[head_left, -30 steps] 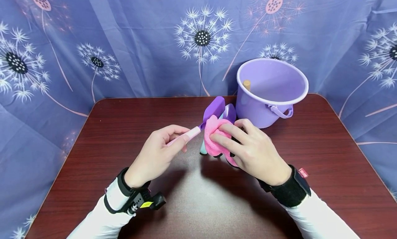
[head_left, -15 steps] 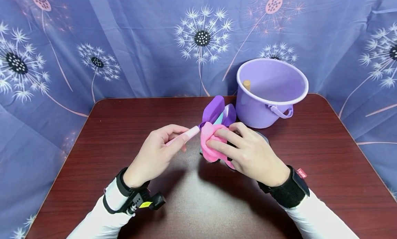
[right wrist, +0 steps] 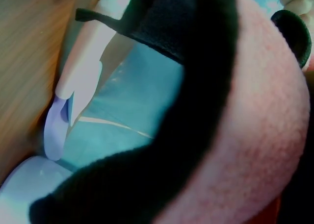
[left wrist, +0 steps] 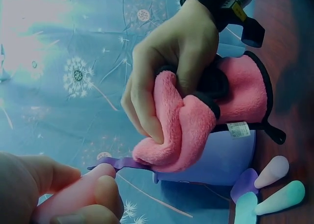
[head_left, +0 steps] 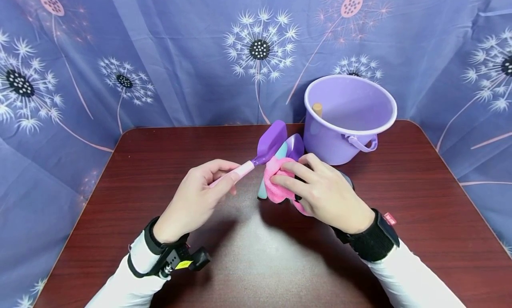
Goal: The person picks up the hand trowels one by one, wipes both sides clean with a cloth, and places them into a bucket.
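Note:
In the head view my left hand grips the pale pink handle of a toy shovel, its purple blade tilted up and away. Bunched in the fingers of my right hand is a pink, black-edged cloth, right beside the shovel's neck. In the left wrist view the cloth overlaps the purple neck and hides the blade. Beyond the cloth lie a teal-handled tool and another purple-bladed tool, partly hidden by the cloth and right hand.
A lilac bucket stands at the table's back right, its handle hanging on the front side. A wooden stick end shows inside it. The dark red table ends at a blue dandelion-print curtain.
The cloth dips left and nearer over the shovel's neck, then moves back right, leaving more of the neck showing. The left hand and shovel shift slightly left.

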Motion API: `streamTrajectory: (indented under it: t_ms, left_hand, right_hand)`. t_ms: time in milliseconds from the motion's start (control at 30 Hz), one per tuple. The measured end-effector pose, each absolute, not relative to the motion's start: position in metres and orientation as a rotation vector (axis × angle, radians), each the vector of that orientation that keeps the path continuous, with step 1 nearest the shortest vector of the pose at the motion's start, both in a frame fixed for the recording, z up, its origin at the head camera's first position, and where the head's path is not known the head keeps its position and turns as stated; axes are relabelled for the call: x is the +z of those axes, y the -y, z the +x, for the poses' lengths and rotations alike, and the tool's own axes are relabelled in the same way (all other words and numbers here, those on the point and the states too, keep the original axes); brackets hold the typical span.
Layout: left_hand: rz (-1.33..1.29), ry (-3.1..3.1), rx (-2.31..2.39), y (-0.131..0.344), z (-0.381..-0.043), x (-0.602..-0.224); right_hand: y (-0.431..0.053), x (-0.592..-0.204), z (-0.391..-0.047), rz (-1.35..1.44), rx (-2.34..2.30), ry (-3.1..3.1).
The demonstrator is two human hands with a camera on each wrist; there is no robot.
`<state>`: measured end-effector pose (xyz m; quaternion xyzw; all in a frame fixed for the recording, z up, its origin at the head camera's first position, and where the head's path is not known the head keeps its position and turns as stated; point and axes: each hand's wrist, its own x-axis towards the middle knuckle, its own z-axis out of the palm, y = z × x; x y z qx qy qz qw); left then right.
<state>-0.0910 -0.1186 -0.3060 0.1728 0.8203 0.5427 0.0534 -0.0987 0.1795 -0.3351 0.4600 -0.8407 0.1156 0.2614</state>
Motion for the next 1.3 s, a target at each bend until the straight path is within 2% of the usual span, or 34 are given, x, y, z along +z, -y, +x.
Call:
streamTrajectory:
  t_ms: [633,1300]
  left_hand:
    - [0.531,-2.486,1.638,0.117,-0.088,-0.306]
    - [0.571,-2.538,1.584,0.112,-0.087,-0.310]
  right_hand:
    - [-0.201,-0.339,-0.113,1.042,0.401,2.338]
    - [-0.203,-0.338,-0.111,0.900,0.460,2.288]
